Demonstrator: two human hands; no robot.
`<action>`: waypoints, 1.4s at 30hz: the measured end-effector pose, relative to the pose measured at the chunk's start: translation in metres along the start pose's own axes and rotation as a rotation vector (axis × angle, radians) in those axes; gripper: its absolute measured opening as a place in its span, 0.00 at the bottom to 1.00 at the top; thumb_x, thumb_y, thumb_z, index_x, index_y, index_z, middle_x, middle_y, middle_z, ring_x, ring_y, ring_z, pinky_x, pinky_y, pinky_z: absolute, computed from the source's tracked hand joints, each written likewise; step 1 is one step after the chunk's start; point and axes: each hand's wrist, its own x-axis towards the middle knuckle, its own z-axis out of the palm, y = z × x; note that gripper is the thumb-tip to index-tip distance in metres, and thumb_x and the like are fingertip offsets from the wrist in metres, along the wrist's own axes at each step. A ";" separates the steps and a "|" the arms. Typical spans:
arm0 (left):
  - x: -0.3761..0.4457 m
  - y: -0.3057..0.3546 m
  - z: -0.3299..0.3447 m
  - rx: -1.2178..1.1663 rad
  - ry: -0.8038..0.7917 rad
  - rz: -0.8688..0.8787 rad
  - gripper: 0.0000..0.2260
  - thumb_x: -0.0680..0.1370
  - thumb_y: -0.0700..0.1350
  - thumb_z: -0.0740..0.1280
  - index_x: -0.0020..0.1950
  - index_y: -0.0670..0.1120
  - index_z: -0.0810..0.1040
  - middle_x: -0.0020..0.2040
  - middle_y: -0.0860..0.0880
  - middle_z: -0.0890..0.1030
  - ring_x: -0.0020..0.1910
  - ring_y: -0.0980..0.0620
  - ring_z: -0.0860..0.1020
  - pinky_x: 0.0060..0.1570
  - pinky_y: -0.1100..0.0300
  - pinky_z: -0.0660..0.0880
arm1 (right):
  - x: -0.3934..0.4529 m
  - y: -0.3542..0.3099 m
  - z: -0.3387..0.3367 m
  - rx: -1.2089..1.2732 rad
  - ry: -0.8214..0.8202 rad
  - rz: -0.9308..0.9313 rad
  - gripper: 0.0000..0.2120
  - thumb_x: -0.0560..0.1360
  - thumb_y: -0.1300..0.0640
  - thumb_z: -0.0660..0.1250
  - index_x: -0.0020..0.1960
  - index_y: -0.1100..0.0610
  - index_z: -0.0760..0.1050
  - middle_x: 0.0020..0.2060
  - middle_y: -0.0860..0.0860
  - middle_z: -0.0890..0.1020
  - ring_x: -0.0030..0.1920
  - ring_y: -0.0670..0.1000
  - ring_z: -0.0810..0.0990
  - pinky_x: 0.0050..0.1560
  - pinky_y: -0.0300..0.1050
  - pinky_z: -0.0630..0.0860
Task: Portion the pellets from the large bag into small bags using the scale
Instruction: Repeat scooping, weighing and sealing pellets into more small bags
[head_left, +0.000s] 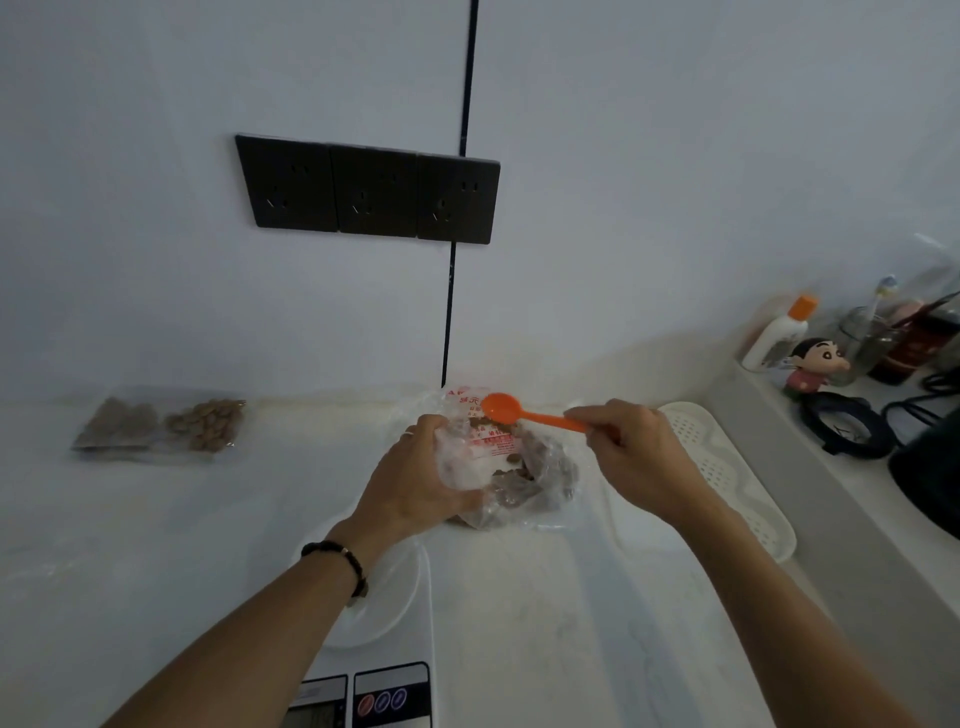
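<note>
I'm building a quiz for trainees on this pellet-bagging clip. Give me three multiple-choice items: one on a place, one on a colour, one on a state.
1. Where do the small clear filled bags of brown pellets lie?
A. far left on the counter
B. on the scale
C. in the white perforated tray

2. What colour is the plastic spoon?
A. blue
B. orange
C. white

3. What is the left hand doing?
A. hanging idle
B. pressing a scale button
C. gripping the large clear plastic pellet bag

Answers: 1 A, they lie by the wall at left; 2 B, orange in the right hand; 3 C, its fingers curl round the bag's mouth.
</note>
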 end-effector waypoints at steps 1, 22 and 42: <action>-0.002 0.000 0.000 0.019 -0.004 0.011 0.40 0.63 0.59 0.79 0.69 0.53 0.62 0.58 0.55 0.70 0.54 0.55 0.71 0.49 0.62 0.69 | 0.003 0.006 0.005 -0.029 -0.007 0.040 0.19 0.77 0.66 0.58 0.60 0.53 0.81 0.48 0.52 0.82 0.48 0.52 0.79 0.42 0.32 0.67; -0.017 -0.005 -0.009 0.091 -0.087 0.020 0.43 0.60 0.65 0.76 0.69 0.52 0.63 0.58 0.57 0.70 0.55 0.56 0.70 0.48 0.62 0.69 | 0.000 0.037 0.085 0.476 -0.438 0.540 0.16 0.76 0.70 0.57 0.49 0.60 0.83 0.32 0.55 0.75 0.28 0.48 0.65 0.24 0.38 0.60; 0.003 -0.010 0.005 0.019 -0.054 -0.011 0.42 0.60 0.60 0.79 0.69 0.53 0.63 0.61 0.54 0.72 0.57 0.52 0.73 0.53 0.58 0.74 | -0.001 0.043 0.047 0.790 -0.148 0.670 0.17 0.74 0.73 0.56 0.48 0.63 0.82 0.32 0.58 0.74 0.27 0.49 0.65 0.21 0.37 0.59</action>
